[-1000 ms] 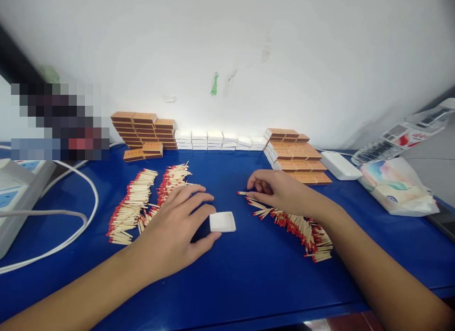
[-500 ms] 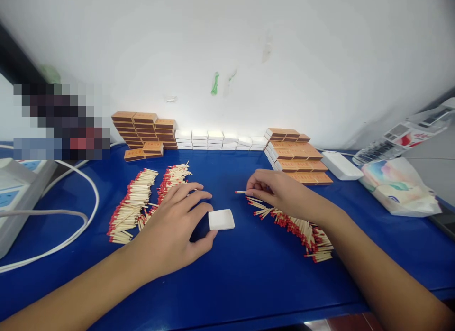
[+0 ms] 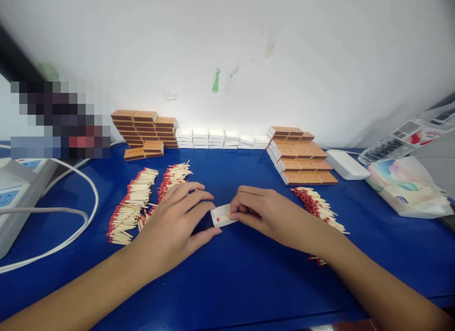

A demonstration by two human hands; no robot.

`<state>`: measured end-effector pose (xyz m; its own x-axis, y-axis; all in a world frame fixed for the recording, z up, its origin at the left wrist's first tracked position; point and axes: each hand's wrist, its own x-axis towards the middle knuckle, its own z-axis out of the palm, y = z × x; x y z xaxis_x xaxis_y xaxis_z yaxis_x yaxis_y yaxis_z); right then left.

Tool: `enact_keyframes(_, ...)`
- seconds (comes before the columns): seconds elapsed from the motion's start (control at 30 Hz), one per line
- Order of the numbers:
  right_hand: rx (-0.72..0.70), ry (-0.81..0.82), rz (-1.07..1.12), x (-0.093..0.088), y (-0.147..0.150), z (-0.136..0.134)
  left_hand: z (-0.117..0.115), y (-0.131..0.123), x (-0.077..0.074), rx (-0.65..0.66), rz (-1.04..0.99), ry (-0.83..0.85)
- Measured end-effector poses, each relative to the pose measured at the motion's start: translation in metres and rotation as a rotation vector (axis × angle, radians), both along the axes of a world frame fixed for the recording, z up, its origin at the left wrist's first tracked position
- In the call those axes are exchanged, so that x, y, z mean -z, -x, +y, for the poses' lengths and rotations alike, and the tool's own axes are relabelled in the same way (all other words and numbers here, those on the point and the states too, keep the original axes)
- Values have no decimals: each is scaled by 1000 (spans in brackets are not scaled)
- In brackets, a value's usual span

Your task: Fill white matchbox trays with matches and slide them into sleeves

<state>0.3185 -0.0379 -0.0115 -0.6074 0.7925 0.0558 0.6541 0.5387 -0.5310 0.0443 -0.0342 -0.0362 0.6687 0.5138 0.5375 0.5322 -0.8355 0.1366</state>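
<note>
A small white matchbox tray (image 3: 224, 223) lies on the blue table in front of me. The thumb and index finger of my left hand (image 3: 177, 222) bracket its left end and steady it, while the other fingers stay spread. My right hand (image 3: 254, 210) pinches a few matches (image 3: 221, 218) and holds them inside the tray, red heads to the left. The right fingers hide the tray's right end and the stick ends. Loose matches (image 3: 318, 207) lie beyond my right forearm, partly covered by it.
Two piles of matches (image 3: 133, 203) lie at the left. Stacked brown matchboxes (image 3: 144, 127), white trays (image 3: 216, 139) and more matchboxes (image 3: 302, 155) line the wall. A white box (image 3: 346, 164), tissue pack (image 3: 407, 186) and bottle (image 3: 398, 139) are right; a power strip (image 3: 26, 193) with cables is left.
My right hand has moved left from the right-hand pile to the tray, bringing matches into it. My left hand has stayed at the tray, which is slightly more tilted.
</note>
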Motion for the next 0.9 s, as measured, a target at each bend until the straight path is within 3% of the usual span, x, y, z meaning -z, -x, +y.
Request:
enact_keyframes(0.23,-31,-38,2,-2,2,-3,-1,-2,0,7,-30,-13)
enact_keyframes(0.43,193,-166,-7,-16,-33,18,0,-2,0,2,-37,-13)
enact_keyframes(0.6,223,3,-140,-16,-63,36,-2,-2,1,7,-41,-4)
enact_keyframes(0.9,209,107,-197,-18,-50,29,-2,-3,0,13,-43,2)
